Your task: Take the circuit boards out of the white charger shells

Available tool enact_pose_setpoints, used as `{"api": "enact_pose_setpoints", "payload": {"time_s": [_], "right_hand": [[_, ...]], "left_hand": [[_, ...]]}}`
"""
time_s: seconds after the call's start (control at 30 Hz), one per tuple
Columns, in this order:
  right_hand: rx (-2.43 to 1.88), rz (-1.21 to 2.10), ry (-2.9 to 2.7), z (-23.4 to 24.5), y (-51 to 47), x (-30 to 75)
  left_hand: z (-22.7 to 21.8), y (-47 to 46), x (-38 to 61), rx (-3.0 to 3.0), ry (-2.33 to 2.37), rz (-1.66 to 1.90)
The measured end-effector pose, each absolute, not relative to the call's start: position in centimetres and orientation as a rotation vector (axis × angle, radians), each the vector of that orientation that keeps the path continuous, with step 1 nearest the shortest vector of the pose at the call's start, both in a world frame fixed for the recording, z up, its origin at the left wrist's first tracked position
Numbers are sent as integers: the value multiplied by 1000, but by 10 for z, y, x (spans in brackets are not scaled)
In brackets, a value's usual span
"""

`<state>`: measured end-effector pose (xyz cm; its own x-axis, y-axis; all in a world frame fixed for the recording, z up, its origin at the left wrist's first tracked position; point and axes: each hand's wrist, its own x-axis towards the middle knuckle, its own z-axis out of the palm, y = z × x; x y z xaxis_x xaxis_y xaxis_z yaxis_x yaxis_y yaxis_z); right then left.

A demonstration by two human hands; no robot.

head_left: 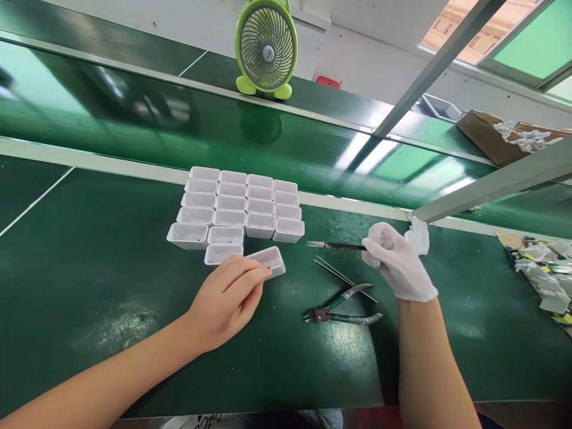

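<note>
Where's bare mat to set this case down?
Left of the cases, the mat is bare; also below the pliers. Crowded between left hand and right hand: pliers, tweezers.

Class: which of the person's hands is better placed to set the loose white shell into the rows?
Probably left: the left hand already grips the white shell beside the rows of shells; the gloved right hand holds a thin tool.
</note>
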<state>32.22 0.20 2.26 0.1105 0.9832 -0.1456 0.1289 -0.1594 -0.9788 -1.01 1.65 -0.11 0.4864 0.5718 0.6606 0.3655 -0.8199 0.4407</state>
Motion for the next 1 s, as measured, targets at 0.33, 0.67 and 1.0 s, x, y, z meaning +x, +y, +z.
{"api": "enact_pose_setpoints", "payload": {"time_s": [0.33, 0.67, 1.0], "right_hand": [[-1673, 1680, -1554, 25, -4, 283], [-1722, 1560, -1583, 23, -1, 273], [-1722, 1570, -1588, 25, -1, 273]], "left_hand": [[11, 16, -9, 2338, 1062, 1557], [11, 18, -9, 2348, 1096, 1573], [12, 18, -9, 2345, 1094, 1570]]}}
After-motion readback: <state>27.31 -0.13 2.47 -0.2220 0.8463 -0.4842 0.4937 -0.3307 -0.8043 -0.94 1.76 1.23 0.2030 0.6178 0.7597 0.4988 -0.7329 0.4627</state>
